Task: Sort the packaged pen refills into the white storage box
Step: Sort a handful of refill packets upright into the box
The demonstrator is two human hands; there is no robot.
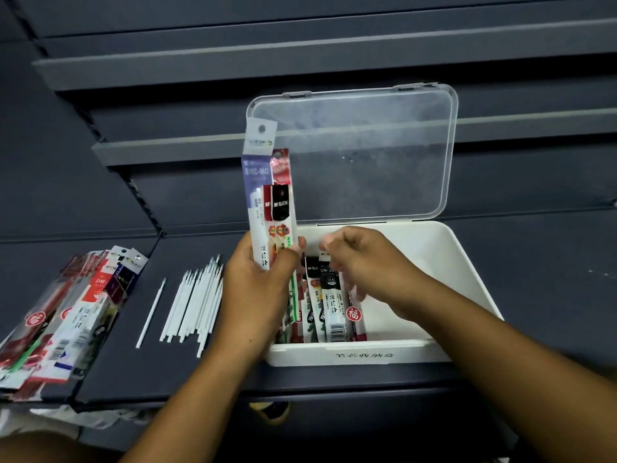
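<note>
My left hand (253, 289) grips a bunch of packaged pen refills (267, 195) upright, at the left edge of the white storage box (444, 262). The box stands with its clear lid (367, 148) up. Several refill packs (329, 302) lie in its left part. My right hand (364, 262) hovers over those packs with its fingers curled; its fingertips are blurred, so whether they pinch a pack is unclear.
A pile of more refill packs (66, 312) lies at the left on the dark shelf. Loose white refill tubes (197, 302) lie between that pile and the box, one tube (152, 312) apart. Dark shelving rises behind.
</note>
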